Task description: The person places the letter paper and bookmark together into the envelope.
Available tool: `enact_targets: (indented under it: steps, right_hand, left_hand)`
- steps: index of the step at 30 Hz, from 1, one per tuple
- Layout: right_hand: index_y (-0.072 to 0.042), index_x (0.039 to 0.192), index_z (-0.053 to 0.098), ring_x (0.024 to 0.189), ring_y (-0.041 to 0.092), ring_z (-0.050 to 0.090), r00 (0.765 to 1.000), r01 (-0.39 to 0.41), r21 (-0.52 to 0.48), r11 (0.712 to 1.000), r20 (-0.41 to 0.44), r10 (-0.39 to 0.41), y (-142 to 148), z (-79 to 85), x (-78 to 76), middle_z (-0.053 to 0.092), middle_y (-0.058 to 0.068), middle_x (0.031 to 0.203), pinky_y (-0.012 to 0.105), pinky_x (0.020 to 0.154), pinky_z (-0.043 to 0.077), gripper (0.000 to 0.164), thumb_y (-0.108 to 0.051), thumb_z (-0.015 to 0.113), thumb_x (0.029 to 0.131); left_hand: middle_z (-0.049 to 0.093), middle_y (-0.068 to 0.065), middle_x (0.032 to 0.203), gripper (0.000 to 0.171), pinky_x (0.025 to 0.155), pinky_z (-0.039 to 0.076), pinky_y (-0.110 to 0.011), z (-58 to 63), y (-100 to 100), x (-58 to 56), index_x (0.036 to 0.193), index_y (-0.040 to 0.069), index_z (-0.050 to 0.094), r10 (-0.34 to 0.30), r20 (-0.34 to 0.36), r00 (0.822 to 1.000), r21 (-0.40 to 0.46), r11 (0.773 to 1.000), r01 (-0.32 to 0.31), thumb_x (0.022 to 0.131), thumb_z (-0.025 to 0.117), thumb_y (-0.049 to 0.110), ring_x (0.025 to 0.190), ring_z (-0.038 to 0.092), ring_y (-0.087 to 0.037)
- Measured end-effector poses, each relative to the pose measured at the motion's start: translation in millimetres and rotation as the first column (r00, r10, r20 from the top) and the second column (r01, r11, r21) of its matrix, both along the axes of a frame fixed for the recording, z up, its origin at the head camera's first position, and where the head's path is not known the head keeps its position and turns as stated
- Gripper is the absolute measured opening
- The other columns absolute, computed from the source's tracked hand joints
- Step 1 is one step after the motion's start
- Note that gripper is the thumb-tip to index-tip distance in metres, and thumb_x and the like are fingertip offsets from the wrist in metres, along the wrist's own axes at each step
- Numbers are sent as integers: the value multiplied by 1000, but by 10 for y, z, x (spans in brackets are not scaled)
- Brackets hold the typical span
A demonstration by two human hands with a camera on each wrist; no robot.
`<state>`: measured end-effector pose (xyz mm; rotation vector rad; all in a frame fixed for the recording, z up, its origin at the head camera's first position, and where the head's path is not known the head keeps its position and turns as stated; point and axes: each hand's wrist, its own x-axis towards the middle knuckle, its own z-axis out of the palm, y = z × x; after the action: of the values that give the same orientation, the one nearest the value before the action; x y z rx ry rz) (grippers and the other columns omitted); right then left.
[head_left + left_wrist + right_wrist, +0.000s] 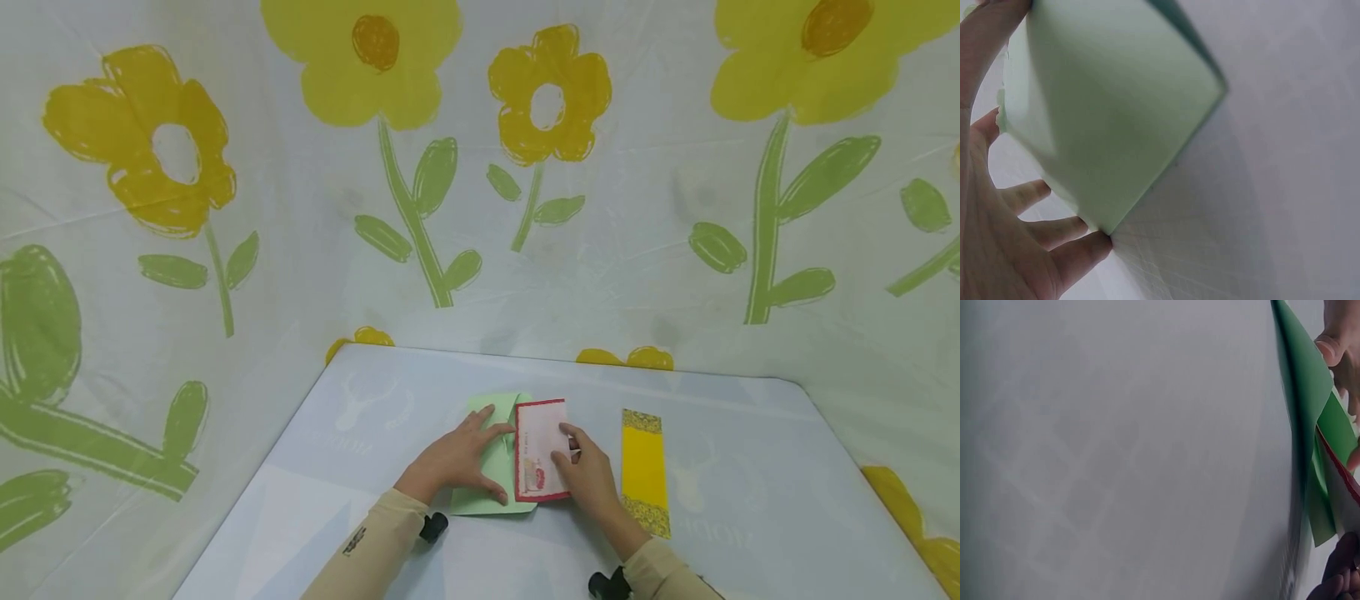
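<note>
A light green envelope lies on the table. My left hand is spread over it, fingers apart, with the thumb near its lower part and a fingertip by the card's left edge. In the left wrist view, the fingertips touch the edge of the green envelope. A white card with a red border overlaps the envelope's right side, and my right hand pinches the card's right edge. From the right wrist, the card shows between green paper folds.
To the right of my right hand lies a yellow strip with patterned ends. The pale table meets a white curtain printed with yellow flowers behind and at both sides.
</note>
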<state>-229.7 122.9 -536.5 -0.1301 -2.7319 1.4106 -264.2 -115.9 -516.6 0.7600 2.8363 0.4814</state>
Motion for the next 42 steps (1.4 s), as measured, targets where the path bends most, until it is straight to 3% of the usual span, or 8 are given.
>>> enact_targets:
  steps: [42]
  right_hand:
    - [-4, 139, 58, 70, 13, 53, 995, -68, 14, 998, -71, 69, -200, -37, -5, 66, 8, 103, 20, 59, 48, 52, -15, 76, 92]
  left_hand:
    - [19, -6, 168, 110, 106, 45, -56, -23, -5, -25, 152, 43, 41, -1, -13, 1000, -18, 1000, 1, 57, 84, 77, 150, 28, -40]
